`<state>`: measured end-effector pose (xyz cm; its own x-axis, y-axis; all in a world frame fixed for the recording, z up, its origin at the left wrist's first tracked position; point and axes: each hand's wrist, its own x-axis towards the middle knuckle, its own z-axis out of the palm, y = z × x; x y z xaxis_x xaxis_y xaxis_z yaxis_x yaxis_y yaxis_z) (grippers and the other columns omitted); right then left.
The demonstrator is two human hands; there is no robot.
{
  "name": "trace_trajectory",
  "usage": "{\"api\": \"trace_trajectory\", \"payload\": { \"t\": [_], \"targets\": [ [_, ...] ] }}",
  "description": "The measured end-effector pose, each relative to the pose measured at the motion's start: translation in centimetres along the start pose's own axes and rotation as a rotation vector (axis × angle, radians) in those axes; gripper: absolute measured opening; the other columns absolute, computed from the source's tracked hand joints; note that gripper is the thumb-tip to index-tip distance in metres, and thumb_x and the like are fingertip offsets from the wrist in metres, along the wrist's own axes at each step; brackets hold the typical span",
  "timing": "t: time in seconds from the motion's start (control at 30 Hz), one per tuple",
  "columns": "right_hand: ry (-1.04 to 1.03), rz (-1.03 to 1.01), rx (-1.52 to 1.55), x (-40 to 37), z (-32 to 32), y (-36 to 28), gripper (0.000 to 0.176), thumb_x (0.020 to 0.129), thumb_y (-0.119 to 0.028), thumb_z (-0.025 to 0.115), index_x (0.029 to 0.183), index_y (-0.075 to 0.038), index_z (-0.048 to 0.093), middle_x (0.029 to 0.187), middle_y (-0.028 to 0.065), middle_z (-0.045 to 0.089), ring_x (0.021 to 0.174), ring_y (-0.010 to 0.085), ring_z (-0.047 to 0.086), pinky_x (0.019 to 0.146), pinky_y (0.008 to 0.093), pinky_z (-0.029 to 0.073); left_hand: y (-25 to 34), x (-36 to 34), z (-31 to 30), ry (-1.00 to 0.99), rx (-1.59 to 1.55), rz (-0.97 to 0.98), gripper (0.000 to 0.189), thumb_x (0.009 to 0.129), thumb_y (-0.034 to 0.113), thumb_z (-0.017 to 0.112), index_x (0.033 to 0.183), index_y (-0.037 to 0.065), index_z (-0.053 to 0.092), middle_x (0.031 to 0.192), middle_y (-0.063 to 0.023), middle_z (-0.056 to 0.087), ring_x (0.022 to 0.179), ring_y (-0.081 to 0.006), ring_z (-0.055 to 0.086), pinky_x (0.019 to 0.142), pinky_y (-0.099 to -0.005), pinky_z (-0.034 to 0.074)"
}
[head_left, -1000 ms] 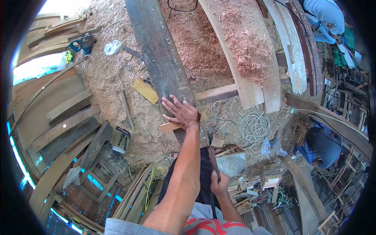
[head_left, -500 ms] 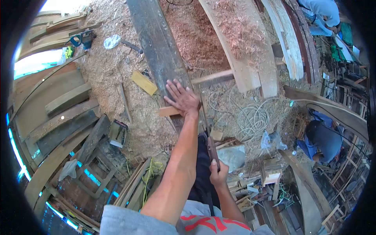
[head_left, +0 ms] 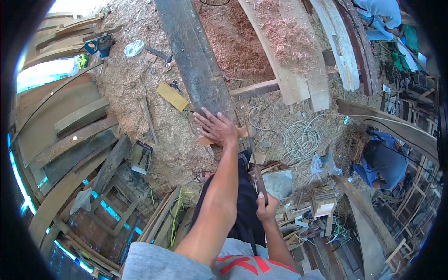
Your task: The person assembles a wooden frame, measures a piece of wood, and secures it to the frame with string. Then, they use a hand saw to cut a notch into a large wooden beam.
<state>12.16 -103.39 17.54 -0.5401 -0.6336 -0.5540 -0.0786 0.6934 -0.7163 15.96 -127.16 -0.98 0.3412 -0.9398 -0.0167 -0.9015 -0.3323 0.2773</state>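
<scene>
With the left hand (head_left: 215, 128) flat and spread on the near end of the dark plank (head_left: 193, 56) and the right hand (head_left: 266, 205) closed on the handsaw (head_left: 255, 161) at its edge, the cut seems unfinished, its depth hidden.

Left of the dark plank (head_left: 193, 56), open sawdust (head_left: 126, 93) is found; right of it, room is blocked by coiled rope (head_left: 303, 140).
</scene>
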Motion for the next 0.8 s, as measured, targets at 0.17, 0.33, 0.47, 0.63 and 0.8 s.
{"api": "trace_trajectory", "payload": {
  "t": [0.17,0.33,0.47,0.63,0.8],
  "targets": [
    [-0.026,0.096,0.109,-2.0,0.2,2.0,0.041,0.099,-0.027,0.052,0.065,-0.004,0.050,0.055,-0.0021,0.044,0.051,0.0066,0.040,0.047,0.0273,0.028,0.1,-0.5,0.6,-0.011,0.150,0.021,0.072,0.094,0.037,0.048,0.157,0.012,0.023,0.164,-0.0219,0.014,0.150,-0.0373,0.021,0.116,-0.0532,0.020],
    [-0.011,0.103,0.110,-0.4,-0.1,-0.7,0.040,0.099,-0.028,0.054,0.068,-0.003,0.052,0.055,0.0004,0.043,0.051,0.0088,0.041,0.048,0.0297,0.032,0.2,-0.2,1.0,0.008,0.126,0.031,0.075,0.091,0.036,0.048,0.157,0.011,0.023,0.164,-0.0230,0.013,0.151,-0.0377,0.018,0.116,-0.0542,0.018],
    [0.016,0.144,0.028,-0.1,-0.5,-4.5,0.039,0.098,-0.026,0.057,0.069,-0.001,0.054,0.053,0.0069,0.042,0.049,0.0132,0.043,0.048,0.0345,0.036,0.5,-0.5,0.4,-0.007,0.129,0.018,0.075,0.091,0.037,0.048,0.157,0.012,0.023,0.164,-0.0223,0.014,0.151,-0.0374,0.019,0.115,-0.0547,0.020],
    [-0.012,0.114,-0.081,2.4,-0.6,-7.2,0.039,0.097,-0.028,0.057,0.070,-0.001,0.056,0.052,0.0113,0.044,0.045,0.0201,0.046,0.049,0.0370,0.038,1.0,-0.7,0.8,-0.023,0.133,-0.127,0.074,0.089,0.039,0.048,0.158,0.021,0.026,0.166,-0.0147,0.016,0.148,-0.0370,0.024,0.111,-0.0582,0.023],
    [-0.089,0.167,-0.130,2.7,-3.1,-8.5,0.037,0.096,-0.029,0.059,0.072,-0.001,0.058,0.053,0.0142,0.047,0.046,0.0247,0.051,0.050,0.0393,0.041,0.9,-1.1,0.8,-0.047,0.175,-0.093,0.077,0.089,0.040,0.048,0.159,0.019,0.023,0.165,-0.0180,0.015,0.146,-0.0401,0.024,0.111,-0.0579,0.023]
  ]
}}
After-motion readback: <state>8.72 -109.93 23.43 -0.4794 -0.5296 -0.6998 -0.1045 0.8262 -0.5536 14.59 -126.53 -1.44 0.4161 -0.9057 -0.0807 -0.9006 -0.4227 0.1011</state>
